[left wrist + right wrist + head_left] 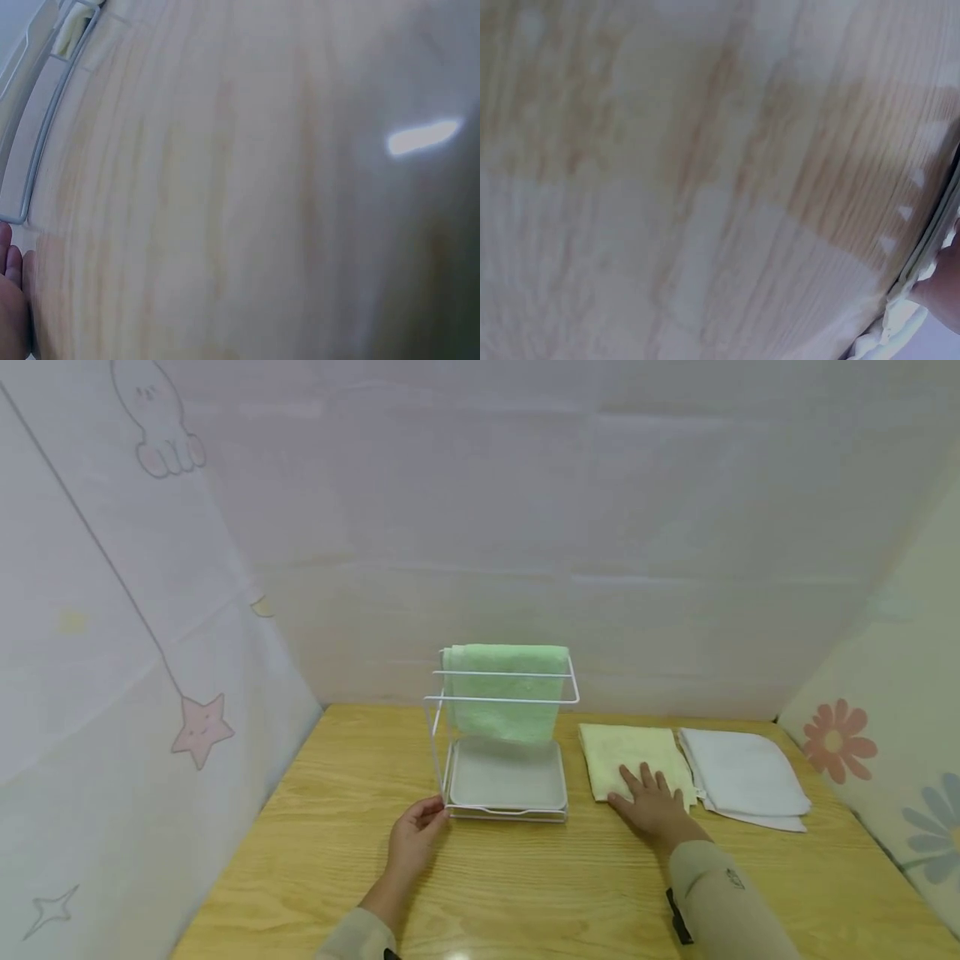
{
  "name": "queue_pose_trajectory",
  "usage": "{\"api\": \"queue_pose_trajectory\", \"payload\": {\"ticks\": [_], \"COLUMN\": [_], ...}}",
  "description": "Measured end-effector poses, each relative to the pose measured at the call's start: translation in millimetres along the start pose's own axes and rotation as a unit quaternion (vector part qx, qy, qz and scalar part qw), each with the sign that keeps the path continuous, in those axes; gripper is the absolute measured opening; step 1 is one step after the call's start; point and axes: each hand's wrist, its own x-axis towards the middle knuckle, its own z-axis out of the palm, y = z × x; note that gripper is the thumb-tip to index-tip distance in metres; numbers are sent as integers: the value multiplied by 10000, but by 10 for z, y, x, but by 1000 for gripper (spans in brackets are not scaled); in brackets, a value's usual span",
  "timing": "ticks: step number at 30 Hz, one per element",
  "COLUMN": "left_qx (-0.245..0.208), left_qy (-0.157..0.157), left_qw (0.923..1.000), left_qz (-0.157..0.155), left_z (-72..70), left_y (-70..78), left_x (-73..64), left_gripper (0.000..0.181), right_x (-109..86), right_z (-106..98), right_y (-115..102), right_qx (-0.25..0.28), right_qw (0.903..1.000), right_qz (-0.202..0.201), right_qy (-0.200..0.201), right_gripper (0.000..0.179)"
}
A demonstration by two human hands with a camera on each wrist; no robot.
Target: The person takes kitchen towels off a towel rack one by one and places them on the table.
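Observation:
A white wire rack (503,700) stands on the table, with a light green towel (510,693) draped over its rear top bar. My left hand (412,837) is at the rack's front left corner, its fingertips right at the lower wire; in the left wrist view, the fingers (13,262) lie beside the frame's corner. Flat on a folded pale yellow towel (626,752) rests my right hand (654,806), fingers spread. Farther right lies a folded white towel (744,774), close beside the yellow one.
A white tray (508,774) sits in the base of the rack. The wooden table (315,860) extends to patterned cloth walls on the left, right and back. A fabric wall (480,527) rises close behind the rack.

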Motion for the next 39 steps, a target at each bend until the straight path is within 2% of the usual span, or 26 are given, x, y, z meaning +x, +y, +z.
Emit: {"api": "queue_pose_trajectory", "payload": {"ticks": [11,16,19,22,28,31,35,39], "left_qx": [-32,-94,-57,-21,-78,-140,-169,-97], "left_qy": [1,0,19,30,70,46,43,9], "left_qw": [10000,9999,10000,10000,9999,9998,9997,9997], "left_qz": [-40,-40,-40,-17,113,146,157,228], "left_z": [3,-2,-5,-3,-6,-8,-6,-6], "left_y": [-33,-30,-27,-22,-1,13,12,-18], "left_x": [23,13,7,6,15,12,-2,-11], "left_gripper": [28,29,29,29,28,27,28,28], "right_x": [63,1,-28,-38,-105,-113,-75,18], "right_z": [27,-70,-277,-596,-1353,-1647,-1856,-1886], "right_y": [56,-20,-142,-325,-852,-1117,-1462,-1753], "right_qx": [72,54,107,350,1004,1122,1015,884], "right_qw": [9999,9985,9946,9892,9733,9662,9663,9698], "right_qz": [-55,-322,-570,-823,-1392,-1536,-1513,-1563], "right_qy": [51,443,861,1160,1525,1741,1817,1652], "right_gripper": [85,81,75,73,64,60,59,60]}}
